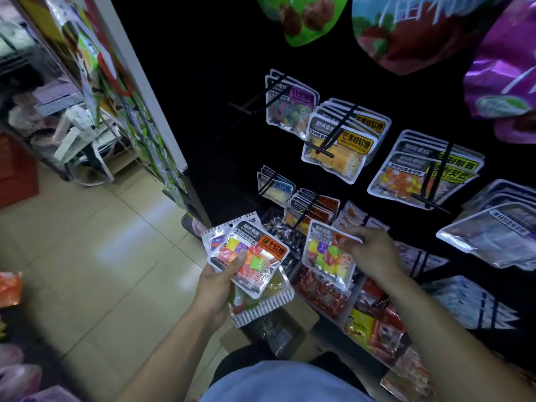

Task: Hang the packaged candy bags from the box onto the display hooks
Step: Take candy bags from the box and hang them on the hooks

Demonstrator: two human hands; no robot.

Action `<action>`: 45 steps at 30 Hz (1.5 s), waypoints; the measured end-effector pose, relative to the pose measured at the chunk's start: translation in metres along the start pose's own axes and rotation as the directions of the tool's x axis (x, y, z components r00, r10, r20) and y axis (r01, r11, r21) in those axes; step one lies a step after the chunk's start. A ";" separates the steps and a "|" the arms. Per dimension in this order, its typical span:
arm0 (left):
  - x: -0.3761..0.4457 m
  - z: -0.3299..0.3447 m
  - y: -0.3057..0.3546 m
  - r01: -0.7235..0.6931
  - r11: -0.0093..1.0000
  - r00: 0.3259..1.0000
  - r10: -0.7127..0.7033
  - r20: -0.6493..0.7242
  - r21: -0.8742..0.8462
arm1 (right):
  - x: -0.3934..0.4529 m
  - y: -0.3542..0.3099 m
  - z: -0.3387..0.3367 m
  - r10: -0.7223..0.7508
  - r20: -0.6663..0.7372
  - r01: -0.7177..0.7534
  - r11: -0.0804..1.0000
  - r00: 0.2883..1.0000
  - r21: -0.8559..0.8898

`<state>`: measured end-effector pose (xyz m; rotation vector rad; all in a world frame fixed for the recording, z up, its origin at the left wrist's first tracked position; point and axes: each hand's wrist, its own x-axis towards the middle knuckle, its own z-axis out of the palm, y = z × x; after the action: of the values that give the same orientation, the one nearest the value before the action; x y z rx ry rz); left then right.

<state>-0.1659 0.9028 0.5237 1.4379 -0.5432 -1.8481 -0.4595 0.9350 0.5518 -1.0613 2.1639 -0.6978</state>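
My left hand (216,285) grips a stack of candy bags (255,256), the top one clear with coloured cubes and an orange label. My right hand (371,250) pinches the top edge of a single matching candy bag (326,256) and holds it in front of the lower hooks. On the black display wall, hooks (333,134) carry rows of similar bags: yellow-labelled mango ones (339,152), orange-and-yellow ones (412,175), and orange-labelled ones (316,210) just above my right hand. An open cardboard box (298,329) lies on the floor below my hands.
One bare hook (243,107) sticks out at the upper left of the display. Large green, red and purple bags (412,33) hang overhead. Red snack packs (327,291) fill a low shelf on the right. A white pillar (150,91) and tiled floor lie to the left.
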 end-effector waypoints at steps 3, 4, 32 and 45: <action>0.001 -0.009 0.002 -0.006 1.000 1.000 0.006 -0.013 -0.005 | 0.019 0.006 0.023 -0.011 0.104 0.037 0.968 0.995 -0.247; 0.001 -0.011 0.003 -0.008 1.000 1.000 0.008 -0.012 -0.007 | 0.025 0.007 0.031 -0.011 0.134 0.050 0.953 0.991 -0.298; -0.009 -0.045 0.002 0.010 0.998 1.000 -0.011 -0.023 -0.063 | 0.086 0.004 0.104 -0.047 0.063 0.061 0.966 0.997 -0.252; -0.005 -0.049 -0.001 -0.004 0.999 1.000 0.002 -0.031 -0.050 | 0.085 -0.002 0.088 -0.025 -0.014 0.022 0.979 1.000 -0.201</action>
<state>-0.1194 0.9121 0.5119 1.4292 -0.4798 -1.8215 -0.4363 0.8478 0.4691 -1.1893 2.2764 -0.5075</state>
